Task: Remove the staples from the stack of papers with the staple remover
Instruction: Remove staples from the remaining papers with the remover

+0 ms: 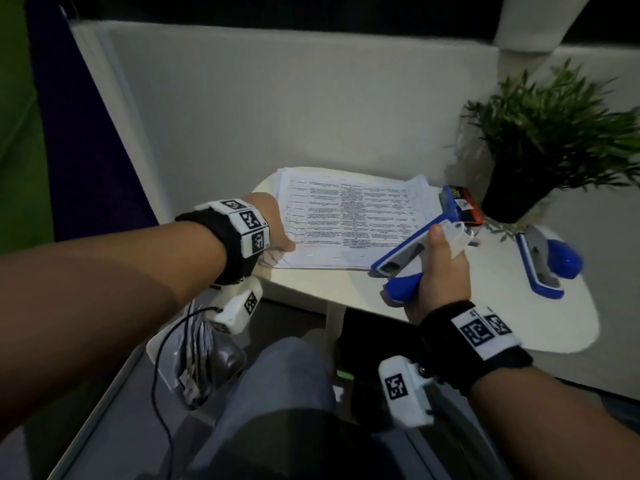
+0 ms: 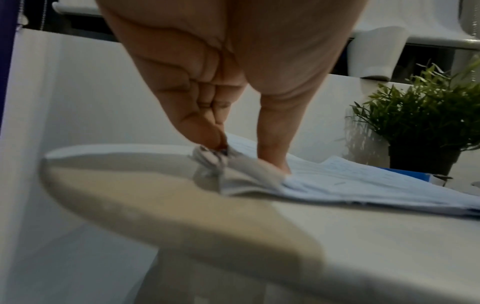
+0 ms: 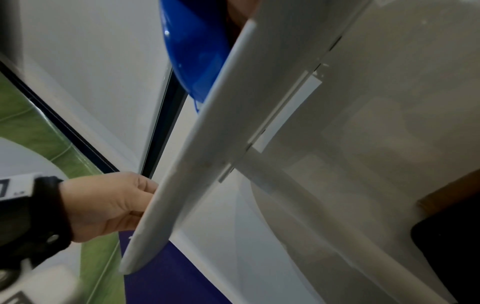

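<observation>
Your left hand (image 1: 273,230) pinches the crumpled near-left corner of the stapled papers (image 1: 349,220) on the white desk (image 1: 502,306). Your right hand (image 1: 440,271) grips the blue staple remover (image 1: 412,251) over the papers' near-right edge.

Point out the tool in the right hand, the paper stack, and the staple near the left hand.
blue and white tool (image 1: 403,252), head view, on its white upper arm.
paper stack (image 1: 349,216), head view, on the printed top sheet.
staple (image 1: 309,257), head view, on the thin wire.

Staple remover (image 1: 405,252) was glossy blue plastic with grey metal; papers (image 1: 349,220) matt printed sheets; table (image 1: 485,306) smooth matt white; wristbands (image 1: 232,237) black cloth.
</observation>
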{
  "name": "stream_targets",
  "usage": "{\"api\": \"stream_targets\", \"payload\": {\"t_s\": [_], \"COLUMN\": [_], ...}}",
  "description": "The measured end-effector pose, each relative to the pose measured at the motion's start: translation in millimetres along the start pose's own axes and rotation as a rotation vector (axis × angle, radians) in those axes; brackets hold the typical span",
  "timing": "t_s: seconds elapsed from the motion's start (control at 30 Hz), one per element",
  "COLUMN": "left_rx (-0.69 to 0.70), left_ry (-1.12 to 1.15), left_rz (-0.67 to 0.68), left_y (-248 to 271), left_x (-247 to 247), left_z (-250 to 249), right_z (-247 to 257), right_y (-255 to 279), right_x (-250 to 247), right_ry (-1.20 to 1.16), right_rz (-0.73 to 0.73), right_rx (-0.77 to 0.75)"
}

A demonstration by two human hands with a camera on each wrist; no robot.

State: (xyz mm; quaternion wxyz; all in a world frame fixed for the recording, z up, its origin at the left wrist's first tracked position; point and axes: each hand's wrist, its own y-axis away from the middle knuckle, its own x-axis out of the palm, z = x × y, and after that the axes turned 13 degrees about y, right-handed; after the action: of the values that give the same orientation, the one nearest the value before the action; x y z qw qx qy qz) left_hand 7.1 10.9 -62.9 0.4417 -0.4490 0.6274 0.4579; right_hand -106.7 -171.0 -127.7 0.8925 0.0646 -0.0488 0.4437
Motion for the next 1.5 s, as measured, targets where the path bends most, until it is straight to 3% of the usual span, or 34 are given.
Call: {"api": "stream_targets", "payload": {"t_s": [0.1,0.17,0.3,0.47,0.57,0.63,0.77,0.83,0.93,1.1,1.2,1.3,1.4,1.5], "left_rx": [-0.076,-0.085,-0.012,0.006,-0.017,0.031,0.154,0.221,0.319,0.24,0.09,-0.049,-0.076,-0.018], "left_ry": [0.165,0.134,0.136,0.824,1.294,1.273,0.97,0.972,0.992,1.028,1.378,1.589,1.611,1.614], "left_rz": [0.036,0.042,0.016,-0.205,-0.063,0.061,0.044,0.081,0.176,0.417,0.367,0.294,0.15,0.064], "left_y": [1,0,2,16,45,63,94,108,123,118,103,96,93,94], "left_x": [-3,-4,1,-10,-7,5,31,40,52,58,63,71,78,77], "left_z": [-5,-6,-12,1,16,33,59,58,52,61,67,61,59,60], "right_z": [2,0,-1,-6,2,13,38,43,46,35,30,31,41,59], "right_y": [0,-1,-2,-6,2,8,19,15,12,18,23,26,25,15], "right_x": [0,-1,-2,-7,-16,-27,-38,-35,-25,-30,-35,-32,-26,-25], "right_ry": [0.034,0.046,0.044,0.051,0.053,0.122,0.16,0.174,0.219,0.254,0.194,0.314,0.287,0.264], "right_rz": [-0.025,-0.025,-0.027,-0.019,0.016,0.009,0.046,0.117,0.178,0.292,0.31,0.345,0.181,-0.204], "right_rx": [-0.002,-0.007,-0.022,0.018,-0.002,-0.077,-0.213,-0.163,0.029,0.329,0.33,0.27,0.101,-0.156]}}
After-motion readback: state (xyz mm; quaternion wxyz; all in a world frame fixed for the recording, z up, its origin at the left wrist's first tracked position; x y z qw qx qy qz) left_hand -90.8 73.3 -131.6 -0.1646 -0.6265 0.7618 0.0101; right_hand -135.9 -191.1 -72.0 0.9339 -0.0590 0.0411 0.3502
